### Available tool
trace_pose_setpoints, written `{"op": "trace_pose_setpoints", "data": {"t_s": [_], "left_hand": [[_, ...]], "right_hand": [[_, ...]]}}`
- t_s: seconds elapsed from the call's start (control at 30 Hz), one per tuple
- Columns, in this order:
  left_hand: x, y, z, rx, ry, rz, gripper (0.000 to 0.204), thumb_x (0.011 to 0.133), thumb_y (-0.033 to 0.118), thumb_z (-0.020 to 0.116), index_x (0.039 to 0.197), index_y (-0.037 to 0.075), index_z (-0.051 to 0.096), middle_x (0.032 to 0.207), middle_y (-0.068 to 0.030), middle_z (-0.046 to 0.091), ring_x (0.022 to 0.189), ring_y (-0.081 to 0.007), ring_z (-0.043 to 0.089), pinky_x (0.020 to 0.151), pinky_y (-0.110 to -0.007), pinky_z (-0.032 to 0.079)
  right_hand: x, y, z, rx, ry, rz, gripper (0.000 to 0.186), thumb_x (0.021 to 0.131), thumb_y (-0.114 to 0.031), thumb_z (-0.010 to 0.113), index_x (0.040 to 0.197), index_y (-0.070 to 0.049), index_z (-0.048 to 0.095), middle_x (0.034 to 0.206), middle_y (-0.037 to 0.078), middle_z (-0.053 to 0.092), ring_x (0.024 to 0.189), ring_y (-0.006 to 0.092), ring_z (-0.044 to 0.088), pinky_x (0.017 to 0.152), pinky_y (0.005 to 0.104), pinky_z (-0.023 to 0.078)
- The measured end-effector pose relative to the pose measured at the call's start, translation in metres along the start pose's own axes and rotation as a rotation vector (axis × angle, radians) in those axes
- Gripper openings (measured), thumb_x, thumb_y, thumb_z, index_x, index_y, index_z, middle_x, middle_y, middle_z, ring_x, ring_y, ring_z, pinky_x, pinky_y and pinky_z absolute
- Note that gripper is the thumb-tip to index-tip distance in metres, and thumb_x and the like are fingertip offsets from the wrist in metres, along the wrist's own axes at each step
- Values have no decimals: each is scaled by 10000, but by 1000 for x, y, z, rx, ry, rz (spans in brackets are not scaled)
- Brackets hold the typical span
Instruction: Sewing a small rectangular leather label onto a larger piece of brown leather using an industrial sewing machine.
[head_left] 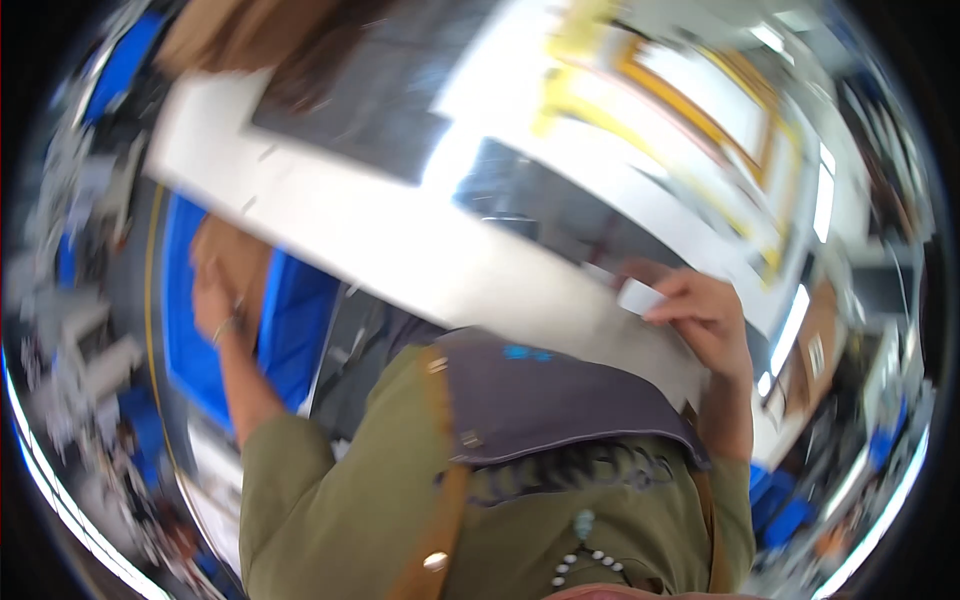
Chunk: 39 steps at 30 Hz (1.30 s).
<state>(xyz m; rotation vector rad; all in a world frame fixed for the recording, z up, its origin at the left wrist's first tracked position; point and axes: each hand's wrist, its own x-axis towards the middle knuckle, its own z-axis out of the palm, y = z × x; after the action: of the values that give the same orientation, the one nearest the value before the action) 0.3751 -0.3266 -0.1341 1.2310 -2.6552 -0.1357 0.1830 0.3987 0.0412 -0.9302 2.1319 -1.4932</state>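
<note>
My left hand [212, 300] reaches to the left, over a blue bin [180, 345]. It lies against a flat brown piece [252, 268] in the bin; blur hides whether its fingers grip that piece. On the right, my right hand [708, 312] is closed, pinching a small white card-like piece [640, 297] between thumb and fingers. This hand is raised above the near edge of a white worktable [400, 235].
Brown material [250, 35] is heaped at the table's far left, beside a dark grey surface [350, 110]. A yellow-orange frame [700, 95] stands at the far right. A brown cardboard box [815, 345] sits beyond my right arm.
</note>
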Motion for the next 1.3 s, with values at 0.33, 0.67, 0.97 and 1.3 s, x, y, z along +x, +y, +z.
{"op": "trace_pose_setpoints", "data": {"t_s": [0.33,0.67,0.97,1.3], "left_hand": [[131,114,-86,-281,834,545,389,1150,265,529,1168,-36,774,1277,-191,757,1187,-329,721,1017,-397,574],[-87,506,-119,-706,-80,1643,474,926,11,745,1395,48,688,1424,-165,688,1344,-339,634,1155,-461,486],[-190,651,-93,-866,-134,1794,492,904,70,752,1367,16,593,1114,-144,698,1057,-338,656,951,-456,530],[-141,600,-91,-63,67,1997,729,881,28,704,1580,30,496,1317,-105,634,1137,-276,613,992,-400,510]], "right_hand": [[-35,-8,-96,-778,912,275,260,1022,-185,675,1144,27,764,1117,130,746,898,239,729,795,331,565],[-3,50,-93,-1366,632,321,172,960,-239,744,1009,-74,751,1006,23,712,895,254,723,742,389,585],[38,0,-85,-1564,579,-54,92,871,-115,785,940,-84,732,966,-20,698,805,204,693,653,341,547],[10,44,-94,-1529,393,-121,125,855,-124,778,965,-71,753,972,26,696,874,202,696,735,345,552]]}}
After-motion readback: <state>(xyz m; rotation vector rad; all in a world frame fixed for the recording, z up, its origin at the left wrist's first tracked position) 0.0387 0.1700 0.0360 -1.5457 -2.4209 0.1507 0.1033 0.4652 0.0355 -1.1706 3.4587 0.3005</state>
